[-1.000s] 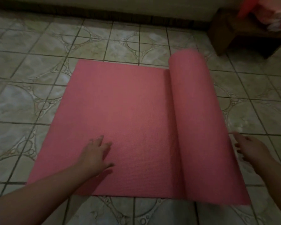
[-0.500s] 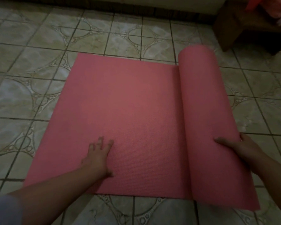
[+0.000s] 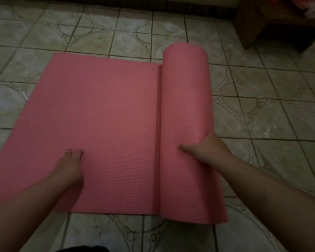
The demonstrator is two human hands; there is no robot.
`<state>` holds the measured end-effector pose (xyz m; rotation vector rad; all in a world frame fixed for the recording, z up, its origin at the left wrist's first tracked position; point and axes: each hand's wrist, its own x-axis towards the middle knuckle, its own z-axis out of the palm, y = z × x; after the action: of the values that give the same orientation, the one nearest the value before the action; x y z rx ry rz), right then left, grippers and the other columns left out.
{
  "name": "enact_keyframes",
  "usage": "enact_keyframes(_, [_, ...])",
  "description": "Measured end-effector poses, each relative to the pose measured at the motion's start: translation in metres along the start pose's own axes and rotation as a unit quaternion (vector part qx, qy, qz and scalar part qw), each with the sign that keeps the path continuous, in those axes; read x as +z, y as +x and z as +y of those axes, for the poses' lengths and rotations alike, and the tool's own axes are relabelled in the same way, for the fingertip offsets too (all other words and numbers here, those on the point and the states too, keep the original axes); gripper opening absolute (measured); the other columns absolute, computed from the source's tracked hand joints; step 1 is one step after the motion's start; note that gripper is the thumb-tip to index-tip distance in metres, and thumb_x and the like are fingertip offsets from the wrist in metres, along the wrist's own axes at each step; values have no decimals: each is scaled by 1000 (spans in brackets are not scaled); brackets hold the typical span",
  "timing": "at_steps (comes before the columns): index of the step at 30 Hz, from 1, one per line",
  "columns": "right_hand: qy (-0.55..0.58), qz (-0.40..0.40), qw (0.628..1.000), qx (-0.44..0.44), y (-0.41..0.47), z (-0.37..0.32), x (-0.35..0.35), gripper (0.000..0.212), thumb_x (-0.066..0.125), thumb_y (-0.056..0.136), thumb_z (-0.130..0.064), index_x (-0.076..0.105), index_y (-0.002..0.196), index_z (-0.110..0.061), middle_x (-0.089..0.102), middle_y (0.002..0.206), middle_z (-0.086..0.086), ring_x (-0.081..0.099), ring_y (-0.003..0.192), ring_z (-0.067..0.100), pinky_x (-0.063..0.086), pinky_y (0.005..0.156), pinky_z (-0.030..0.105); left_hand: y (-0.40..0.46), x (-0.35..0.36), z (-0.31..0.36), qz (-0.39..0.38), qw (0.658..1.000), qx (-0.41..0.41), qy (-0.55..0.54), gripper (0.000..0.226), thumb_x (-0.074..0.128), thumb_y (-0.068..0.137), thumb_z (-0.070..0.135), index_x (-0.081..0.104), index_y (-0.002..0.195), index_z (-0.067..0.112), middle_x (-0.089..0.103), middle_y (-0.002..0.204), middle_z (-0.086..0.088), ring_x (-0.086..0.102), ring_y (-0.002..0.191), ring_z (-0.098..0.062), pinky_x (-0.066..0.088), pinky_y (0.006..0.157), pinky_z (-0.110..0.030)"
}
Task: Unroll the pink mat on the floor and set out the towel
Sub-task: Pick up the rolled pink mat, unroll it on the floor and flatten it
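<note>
Pink mat (image 3: 102,113) — left hand (image 3: 69,166) flat on it, right hand (image 3: 205,150) fingers clamped round its roll.

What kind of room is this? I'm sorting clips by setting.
Probably a room in a home, dimly lit. The patterned tile floor, a dark wooden stool or low table near the wall, and a pink mat half unrolled on the floor suggest it.

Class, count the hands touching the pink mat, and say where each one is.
2. The left hand lies flat on the unrolled part of the pink mat; the right hand rests on the rolled part.
</note>
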<state>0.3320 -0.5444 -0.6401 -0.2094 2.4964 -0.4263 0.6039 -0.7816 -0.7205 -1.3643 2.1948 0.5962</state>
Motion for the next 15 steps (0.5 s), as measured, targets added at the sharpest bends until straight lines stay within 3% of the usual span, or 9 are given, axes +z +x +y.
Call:
enact_keyframes(3, [115,-61,991,44,7,32,-34,105,85,46,-58,47,130,-7,60,121,6,62,98,23,49,80,30,-4,3,38,2,1000,24,-8,79,71,60,21,41,131,6,35,141,-22,38,131,-36,39,107,-45])
enact_keyframes(6, [213,-89,966,112,8,81,-75,100,82,62,-46,33,145,-14,46,141,8,53,110,23,42,83,33,-7,12,74,9,995,99,-12,87,70,70,30,27,144,13,14,156,-17,19,144,-30,29,115,-45])
enact_keyframes(8, [257,-35,955,144,9,114,-93,73,69,78,-43,39,141,-20,41,146,10,47,114,27,38,89,40,-7,16,93,8,991,130,-14,86,67,77,35,21,146,14,6,159,-15,13,146,-28,24,117,-44])
enact_keyframes(10, [309,-4,940,146,7,131,-99,54,58,84,-50,51,131,-25,55,131,8,53,100,25,37,86,40,-6,19,106,-3,988,157,-7,86,65,81,37,17,147,12,3,159,-15,10,147,-27,21,119,-40])
enact_keyframes(11, [325,-14,936,134,7,136,-100,57,59,80,-58,55,126,-24,62,118,6,58,91,24,41,82,37,-6,20,110,-14,986,166,-1,87,64,82,38,15,148,11,1,159,-16,8,147,-29,18,119,-39])
enact_keyframes(13, [320,-34,940,110,7,140,-98,83,73,53,-69,61,119,-19,73,101,6,70,82,24,48,76,33,-5,24,113,-43,984,169,28,97,63,80,48,6,149,13,-5,159,-19,2,146,-36,13,120,-42])
enact_keyframes(15, [311,-55,944,98,7,139,-95,100,83,33,-62,62,118,-15,75,97,8,74,77,20,53,71,31,-6,30,113,-67,982,160,79,116,67,72,59,-7,150,15,-16,157,-19,-6,145,-42,9,120,-46])
